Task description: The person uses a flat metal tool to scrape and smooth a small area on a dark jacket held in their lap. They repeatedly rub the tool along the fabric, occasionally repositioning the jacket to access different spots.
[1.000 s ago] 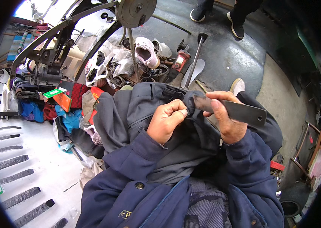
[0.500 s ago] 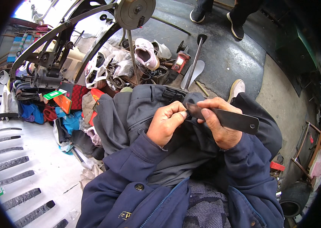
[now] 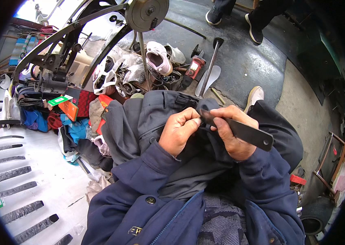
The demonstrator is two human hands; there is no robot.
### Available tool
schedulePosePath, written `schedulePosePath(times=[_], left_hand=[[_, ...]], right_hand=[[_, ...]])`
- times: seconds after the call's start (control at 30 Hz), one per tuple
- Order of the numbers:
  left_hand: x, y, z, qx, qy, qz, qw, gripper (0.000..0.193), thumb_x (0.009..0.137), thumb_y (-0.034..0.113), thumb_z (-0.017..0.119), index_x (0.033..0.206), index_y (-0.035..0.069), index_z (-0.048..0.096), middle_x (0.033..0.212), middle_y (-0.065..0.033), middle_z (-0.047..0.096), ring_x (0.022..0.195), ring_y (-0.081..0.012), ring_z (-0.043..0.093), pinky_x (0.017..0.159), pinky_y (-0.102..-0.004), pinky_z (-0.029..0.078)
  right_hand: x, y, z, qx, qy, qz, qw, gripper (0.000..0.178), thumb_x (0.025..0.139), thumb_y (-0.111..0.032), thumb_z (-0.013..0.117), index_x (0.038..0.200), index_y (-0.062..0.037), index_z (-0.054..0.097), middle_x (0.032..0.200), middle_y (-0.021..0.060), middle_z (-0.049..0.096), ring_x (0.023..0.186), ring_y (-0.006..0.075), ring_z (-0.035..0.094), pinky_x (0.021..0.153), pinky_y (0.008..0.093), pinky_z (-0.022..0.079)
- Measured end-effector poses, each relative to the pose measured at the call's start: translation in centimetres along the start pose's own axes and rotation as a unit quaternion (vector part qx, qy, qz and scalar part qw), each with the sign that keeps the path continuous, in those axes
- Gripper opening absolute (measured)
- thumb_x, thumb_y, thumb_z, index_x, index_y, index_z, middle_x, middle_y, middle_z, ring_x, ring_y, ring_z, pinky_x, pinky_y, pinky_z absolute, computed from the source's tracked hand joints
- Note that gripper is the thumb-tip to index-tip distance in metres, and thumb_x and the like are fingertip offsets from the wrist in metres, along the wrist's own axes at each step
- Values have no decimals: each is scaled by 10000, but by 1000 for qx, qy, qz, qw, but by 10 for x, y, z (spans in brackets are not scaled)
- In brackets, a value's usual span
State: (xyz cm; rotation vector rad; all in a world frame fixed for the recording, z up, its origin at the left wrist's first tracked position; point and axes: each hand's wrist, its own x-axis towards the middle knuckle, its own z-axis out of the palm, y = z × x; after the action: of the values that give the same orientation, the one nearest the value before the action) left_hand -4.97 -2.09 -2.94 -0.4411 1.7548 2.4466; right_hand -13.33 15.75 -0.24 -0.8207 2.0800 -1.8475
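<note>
Across my lap lies a dark grey cloth garment (image 3: pixel 140 122) with a zip and a button. My left hand (image 3: pixel 180 130) is closed, its thumb and forefinger pinching a bit of the dark cloth above the lap. In my right hand (image 3: pixel 235 136) is a flat, dark knife (image 3: pixel 251 134) with a round hole in its rear end. The knife's front edge points left at the left fingertips, close to the pinched cloth. My fingers partly hide where the blade meets the cloth.
A hand-cranked sewing machine (image 3: pixel 54 69) with a large wheel (image 3: pixel 146 14) stands at the far left. Bags and cloths, a pale shoe (image 3: pixel 158 58) and a red tool (image 3: pixel 195 67) lie ahead. Dark strips (image 3: pixel 9 175) line a white surface at left. Another person's shoes (image 3: pixel 254 29) are beyond.
The knife has turned slightly in my right hand, its rear end shifting down and a little left. My left hand keeps its pinch in nearly the same place.
</note>
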Motion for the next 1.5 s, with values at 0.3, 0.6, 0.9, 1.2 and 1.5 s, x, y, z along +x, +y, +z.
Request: schedulePosePath(times=[0.3, 0.6, 0.9, 1.2, 1.5], left_hand=[[0, 4, 1, 19, 1, 6, 1000, 124, 982, 99, 564, 865, 56, 572, 775, 74, 478, 714, -28, 401, 643, -223, 347], [2, 2, 1, 40, -3, -3, 999, 117, 976, 72, 571, 861, 57, 557, 774, 77, 452, 720, -29, 377, 642, -222, 334], [0, 0, 1, -12, 13, 3, 1000, 140, 984, 110, 555, 850, 70, 566, 773, 72, 485, 723, -27, 415, 667, -216, 354], [0, 4, 2, 113, 11, 68, 991, 112, 938, 52, 568, 832, 30, 538, 790, 46, 436, 708, -45, 383, 643, -223, 322], [-9, 10, 7, 202, 21, 136, 970, 88, 885, -9, 566, 818, 4, 510, 831, -14, 436, 710, -89, 399, 627, -245, 337]], right_hand=[[-1, -2, 2, 17, 6, 30, 999, 170, 923, 4, 660, 1086, 31, 700, 946, 149, 718, 795, 226, 722, 740, 311, 562], [0, 1, 2, -5, 3, -21, 1000, 146, 953, 17, 647, 1085, 54, 697, 968, 134, 699, 813, 173, 701, 734, 270, 577], [8, -5, -11, 220, 61, 185, 956, 338, 1055, -278, 554, 1120, 39, 648, 1018, 153, 711, 843, 209, 695, 743, 332, 573], [17, 12, -26, 199, 79, 173, 961, 345, 1086, -307, 491, 1079, 14, 618, 1015, 209, 713, 685, 142, 617, 637, 285, 545], [10, 17, 2, 89, -75, 265, 957, 308, 855, -196, 850, 979, 31, 684, 845, -17, 651, 782, 59, 539, 702, 259, 463]])
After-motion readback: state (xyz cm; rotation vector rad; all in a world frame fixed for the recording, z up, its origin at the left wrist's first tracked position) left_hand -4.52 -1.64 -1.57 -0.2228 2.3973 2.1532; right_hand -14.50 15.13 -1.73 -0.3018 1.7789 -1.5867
